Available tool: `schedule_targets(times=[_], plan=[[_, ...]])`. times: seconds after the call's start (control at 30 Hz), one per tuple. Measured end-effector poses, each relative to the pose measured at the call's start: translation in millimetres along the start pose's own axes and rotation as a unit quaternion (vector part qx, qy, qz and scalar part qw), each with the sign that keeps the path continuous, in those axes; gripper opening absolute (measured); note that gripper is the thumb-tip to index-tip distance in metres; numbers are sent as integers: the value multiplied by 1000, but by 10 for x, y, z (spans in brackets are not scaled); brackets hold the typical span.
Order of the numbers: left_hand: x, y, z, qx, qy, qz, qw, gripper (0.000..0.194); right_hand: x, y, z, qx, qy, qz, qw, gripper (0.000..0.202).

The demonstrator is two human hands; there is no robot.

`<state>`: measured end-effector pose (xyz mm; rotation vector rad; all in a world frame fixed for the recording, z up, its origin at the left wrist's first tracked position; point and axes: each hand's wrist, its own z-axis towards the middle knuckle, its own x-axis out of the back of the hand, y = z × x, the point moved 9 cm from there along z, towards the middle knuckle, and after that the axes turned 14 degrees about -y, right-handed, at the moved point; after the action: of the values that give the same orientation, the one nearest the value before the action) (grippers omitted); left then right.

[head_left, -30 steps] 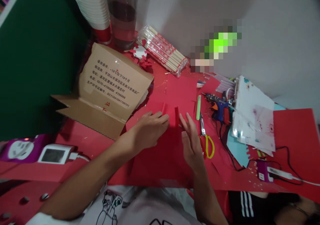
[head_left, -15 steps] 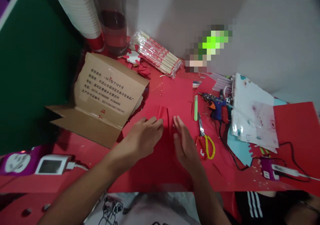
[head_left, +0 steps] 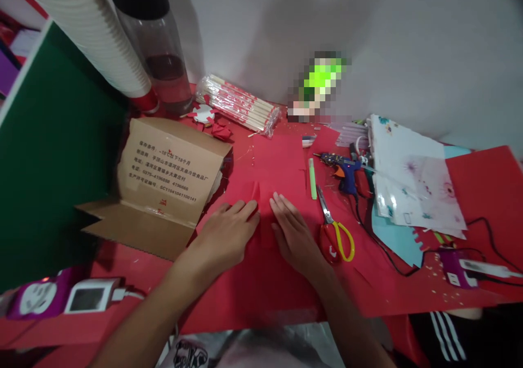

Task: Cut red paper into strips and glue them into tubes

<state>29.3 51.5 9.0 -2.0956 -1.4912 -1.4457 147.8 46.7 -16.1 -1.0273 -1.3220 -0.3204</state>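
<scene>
Between my hands lies a sheet of red paper [head_left: 266,232], with a narrow raised fold near its middle. My left hand [head_left: 226,234] grips the paper by that fold, its fingers curled and thumb tucked out of sight. Stretched flat on the sheet to the right of the fold, my right hand [head_left: 296,234] holds nothing. Close to it are scissors [head_left: 337,237] with one red and one yellow handle, and a light green marker-like stick [head_left: 312,178]. Against the red tabletop, the sheet's outer edges are hard to make out.
A folded cardboard piece [head_left: 171,166] stands at left. Behind are stacked paper cups [head_left: 93,36], a bottle [head_left: 163,57] and wrapped chopsticks [head_left: 241,106]. A blue glue gun [head_left: 347,175], its cord, and a patterned folder [head_left: 412,177] lie right. A power strip [head_left: 41,297] sits front left.
The camera view has shifted, so most objects appear lower. My right hand has turned from its edge to palm down on the paper. The raised fold looks lower; my left hand remains on it.
</scene>
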Motion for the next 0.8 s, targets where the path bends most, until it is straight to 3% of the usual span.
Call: schedule_targets(times=[0.2, 0.8], plan=[[3, -18, -16, -2, -2, -3, 1000, 44, -85, 35, 9, 4, -20, -2, 1000, 67], [-1, -47, -35, -4, -20, -19, 1000, 50, -48, -27, 41, 5, -8, -16, 1000, 63]])
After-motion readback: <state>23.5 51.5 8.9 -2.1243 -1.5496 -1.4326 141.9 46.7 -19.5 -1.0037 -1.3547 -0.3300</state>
